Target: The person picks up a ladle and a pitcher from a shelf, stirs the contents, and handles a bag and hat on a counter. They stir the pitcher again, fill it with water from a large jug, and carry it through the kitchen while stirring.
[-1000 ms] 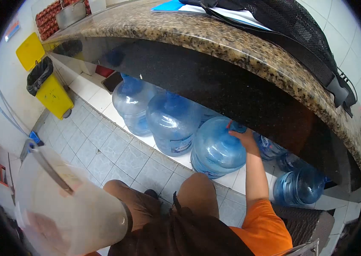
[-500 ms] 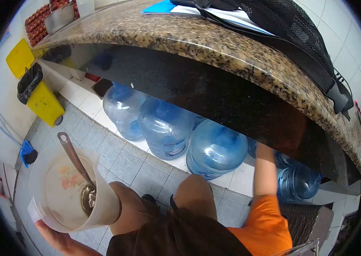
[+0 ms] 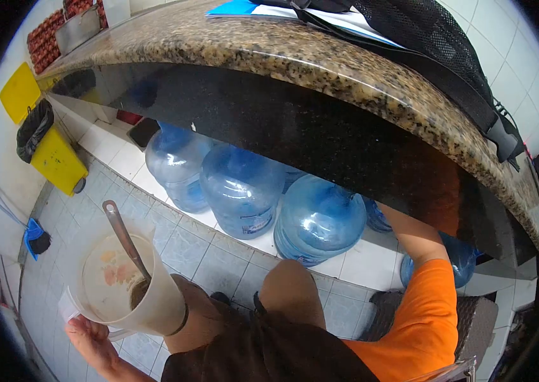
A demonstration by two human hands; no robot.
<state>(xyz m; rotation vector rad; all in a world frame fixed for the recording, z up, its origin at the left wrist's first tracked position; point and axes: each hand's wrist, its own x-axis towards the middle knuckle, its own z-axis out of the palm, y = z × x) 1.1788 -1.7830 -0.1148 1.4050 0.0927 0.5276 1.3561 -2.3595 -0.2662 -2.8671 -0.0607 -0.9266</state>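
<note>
My left hand (image 3: 93,337) is closed round the handle side of a cloudy plastic pitcher (image 3: 171,299) at the lower left. Inside the tilted pitcher stands a metal ladle (image 3: 124,235), its handle rising past the rim and its lower end partly hidden. Orange and red marks show through the pitcher. On the other side, my right forearm (image 3: 413,232) reaches under the counter, between large blue water bottles. The counter's dark front hides my right hand and whatever it touches. Nearest to that arm on its left is a big water bottle (image 3: 320,223).
A speckled granite counter (image 3: 282,54) overhangs the bottles and carries a black mesh bag (image 3: 422,38). More water bottles (image 3: 244,191) stand on the white tiled ledge. A yellow bin (image 3: 59,162) and a blue dustpan (image 3: 34,239) are at the left. A dark woven seat (image 3: 476,325) is at the right.
My right forearm has swung so its elbow is farther right, still reaching under the counter. The pitcher and my left hand have shifted slightly right, and the ladle has turned a little.
</note>
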